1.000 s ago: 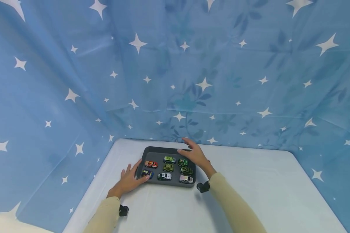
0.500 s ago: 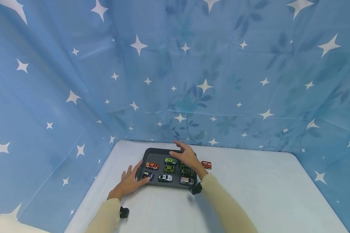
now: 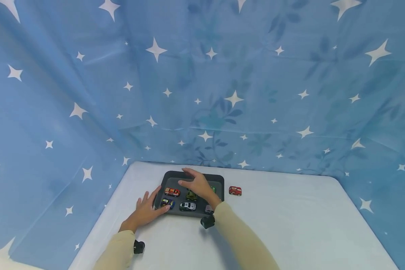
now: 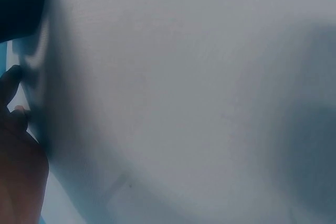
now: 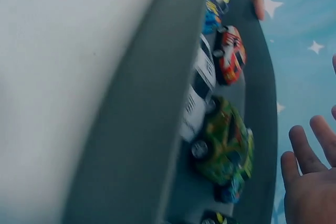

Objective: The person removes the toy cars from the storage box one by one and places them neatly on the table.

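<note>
Lying across the bench (image 3: 290, 217) in front of you, the gray tray (image 3: 185, 214) has its long axis running from your left to your right, with toy cars on its floor. The one relation to mind is that your right hand (image 3: 199, 185) hangs over the tray's middle and far side, so the cars lie below it. The green camouflage car (image 3: 191, 196) sits nearest under that hand, partly covered by it, while the orange-red car (image 3: 172, 192) lies to the left, between your two hands, its long axis also left to right. In the near row, the blue car (image 3: 167, 203) is just beside your left thumb, and the white car (image 3: 188, 206) stands to its right. Your sleeve cuts off part of a pale car (image 3: 209, 209) at the near right.

Your right hand has its thumb and fingers spread apart, with nothing between them; the right wrist view shows those fingers parted too. Your left hand (image 3: 145, 210) is spread at the tray's left end, thumb at the near corner, fingers along the side; how hard it presses you cannot tell.

Outside the tray, a red car (image 3: 235, 191) rests on the bench just beyond the right end, closer to your right hand. Behind everything hangs a blue, star-patterned curtain (image 3: 202, 93).
</note>
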A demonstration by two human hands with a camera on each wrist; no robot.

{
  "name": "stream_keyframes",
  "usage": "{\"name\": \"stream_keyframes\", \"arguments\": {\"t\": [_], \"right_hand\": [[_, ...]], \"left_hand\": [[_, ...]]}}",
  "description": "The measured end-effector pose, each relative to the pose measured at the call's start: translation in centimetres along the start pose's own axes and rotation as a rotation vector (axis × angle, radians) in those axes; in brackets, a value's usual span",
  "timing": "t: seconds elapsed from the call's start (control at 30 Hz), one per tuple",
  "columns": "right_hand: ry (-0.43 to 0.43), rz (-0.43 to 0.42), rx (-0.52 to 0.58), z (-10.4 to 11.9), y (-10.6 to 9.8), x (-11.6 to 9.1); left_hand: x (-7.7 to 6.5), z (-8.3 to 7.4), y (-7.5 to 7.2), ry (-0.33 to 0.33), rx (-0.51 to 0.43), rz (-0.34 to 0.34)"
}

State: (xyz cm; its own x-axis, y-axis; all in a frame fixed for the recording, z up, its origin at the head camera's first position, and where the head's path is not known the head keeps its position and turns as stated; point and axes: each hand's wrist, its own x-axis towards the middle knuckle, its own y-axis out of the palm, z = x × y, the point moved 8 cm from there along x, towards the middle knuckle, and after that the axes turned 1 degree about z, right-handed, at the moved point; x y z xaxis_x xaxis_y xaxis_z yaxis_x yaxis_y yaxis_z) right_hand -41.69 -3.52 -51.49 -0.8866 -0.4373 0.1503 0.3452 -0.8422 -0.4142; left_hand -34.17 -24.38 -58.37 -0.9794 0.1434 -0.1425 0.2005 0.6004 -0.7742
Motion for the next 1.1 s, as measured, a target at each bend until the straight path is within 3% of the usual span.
{"name": "stream_keyframes", "arguments": {"t": [0.4, 1.1], "right_hand": [[0.016, 0.041, -0.088, -0.5, 3.4, 0.5], [0.046, 0.039, -0.096, -1.1, 5.3, 0.5]], "left_hand": [[0.0, 0.2, 0.2, -0.015, 0.018, 0.002], [-0.3, -0.2, 0.0, -0.013, -0.019, -0.012]]}}
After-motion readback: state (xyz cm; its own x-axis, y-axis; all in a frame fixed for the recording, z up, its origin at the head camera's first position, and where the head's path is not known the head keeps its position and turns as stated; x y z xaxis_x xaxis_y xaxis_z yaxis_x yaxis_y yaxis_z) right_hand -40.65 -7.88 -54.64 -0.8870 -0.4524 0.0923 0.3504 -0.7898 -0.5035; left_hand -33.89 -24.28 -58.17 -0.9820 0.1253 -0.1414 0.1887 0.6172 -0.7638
